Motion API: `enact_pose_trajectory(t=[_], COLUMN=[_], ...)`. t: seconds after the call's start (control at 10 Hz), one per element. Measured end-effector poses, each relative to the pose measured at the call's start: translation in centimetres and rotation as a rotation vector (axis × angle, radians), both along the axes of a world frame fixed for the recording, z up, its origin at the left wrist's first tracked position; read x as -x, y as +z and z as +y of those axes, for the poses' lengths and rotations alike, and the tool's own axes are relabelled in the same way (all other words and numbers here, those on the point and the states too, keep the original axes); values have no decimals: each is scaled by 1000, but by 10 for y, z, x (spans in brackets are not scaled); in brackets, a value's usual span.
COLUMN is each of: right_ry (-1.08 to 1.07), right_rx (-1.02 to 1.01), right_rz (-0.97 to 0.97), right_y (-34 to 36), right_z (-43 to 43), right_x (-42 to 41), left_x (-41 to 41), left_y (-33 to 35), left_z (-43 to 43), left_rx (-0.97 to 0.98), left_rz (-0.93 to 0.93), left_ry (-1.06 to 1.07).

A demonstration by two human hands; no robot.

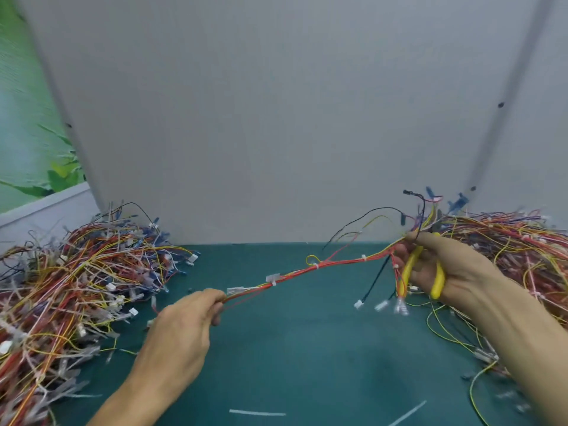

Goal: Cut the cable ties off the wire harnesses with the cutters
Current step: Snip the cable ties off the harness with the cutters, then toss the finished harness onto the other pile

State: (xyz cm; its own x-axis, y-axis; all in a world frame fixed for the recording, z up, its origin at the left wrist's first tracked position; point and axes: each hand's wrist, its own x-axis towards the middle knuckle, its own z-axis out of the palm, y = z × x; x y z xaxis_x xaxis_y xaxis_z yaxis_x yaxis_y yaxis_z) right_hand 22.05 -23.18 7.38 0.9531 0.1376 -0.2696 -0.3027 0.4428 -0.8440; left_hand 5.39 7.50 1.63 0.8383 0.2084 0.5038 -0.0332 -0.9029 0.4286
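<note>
Red and yellow wires make up the wire harness [292, 276], which is stretched taut above the green desk [307, 348] and rises from lower left to upper right. The left grip [184, 327] is closed round its lower end, fingers curled over the wires just beside a white connector [235, 291]. The right grip [442, 265] pinches the upper end at its fingertips, while its other fingers curl round the yellow handles of the cutters [438, 281]. The blades are hidden, so I cannot tell how they stand. White cable ties [273, 279] sit along the stretched span. Loose branches ending in small plugs [381, 305] hang below the right grip. The left heap [76, 287] of tangled harnesses lies on one side of the desk, and the right heap [507, 241] lies behind the right grip. Cut white strips [257, 412] lie on the desk nearer the person.
</note>
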Motion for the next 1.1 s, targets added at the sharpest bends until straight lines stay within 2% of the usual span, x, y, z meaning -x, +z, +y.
enact_pose_trajectory(t=[0.1, 0.3, 0.5, 0.7, 0.8, 1.0, 1.1], right_ry=[36, -23, -185, -330, -389, -605, -845], right_rx=[-50, -31, -10, 105, 159, 455, 624], right_rz=[-79, -189, -217, -400, -495, -770, -858], right_y=[-2, -4, 7, 37, 62, 128, 179], right_z=[-1, -1, -6, -13, -19, -34, -37], right_x=[4, 12, 14, 29, 37, 30, 20], left_x=[0, 4, 5, -2, -7, -18, -24], left_y=[3, -2, 6, 11, 15, 35, 53], left_z=[4, 8, 9, 5, 2, -38, -86], left_rx=[41, 141, 91, -67, -66, -12, 201], left_rz=[13, 56, 50, 2, 27, -14, -24], left_ry=[-2, -4, -95, -155, -142, -135, -320])
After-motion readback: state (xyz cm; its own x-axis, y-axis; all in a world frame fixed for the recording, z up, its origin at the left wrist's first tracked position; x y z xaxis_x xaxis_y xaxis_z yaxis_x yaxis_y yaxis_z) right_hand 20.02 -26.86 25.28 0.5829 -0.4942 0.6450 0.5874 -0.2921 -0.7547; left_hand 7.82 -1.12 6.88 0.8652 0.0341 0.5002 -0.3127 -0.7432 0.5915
